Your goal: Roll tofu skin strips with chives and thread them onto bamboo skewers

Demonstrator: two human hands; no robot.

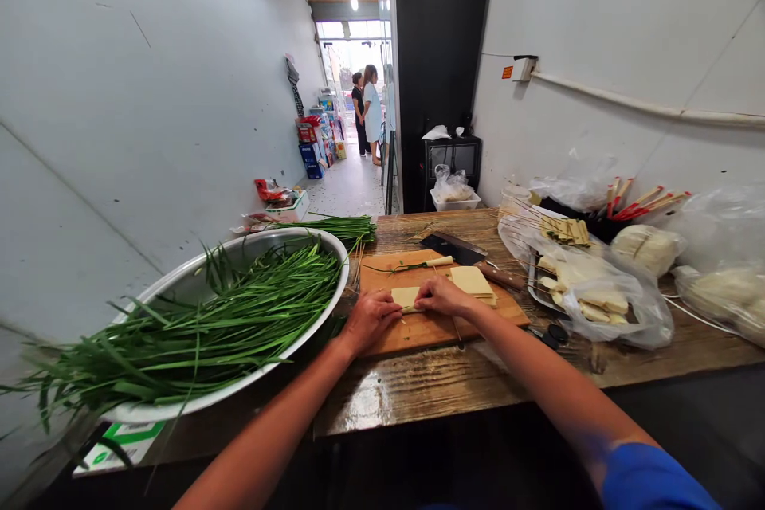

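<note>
Left hand (369, 320): fingers curled narrow over the left end of the tofu-skin sheet (406, 297), pinning it to the cutting board (439, 327).
Right hand (443, 296): fingers pinched on the sheet's right edge, just beside the left hand.
Sheet: it looks thin, soft and floppy, likely to tear; best held flat by its edges.
Stack of sheets (473, 284): just right of the fingers.
Cleaver (457, 249): beyond the fingers.
Bowl of chives (239, 311): on the table (418, 386), left of them.
</note>
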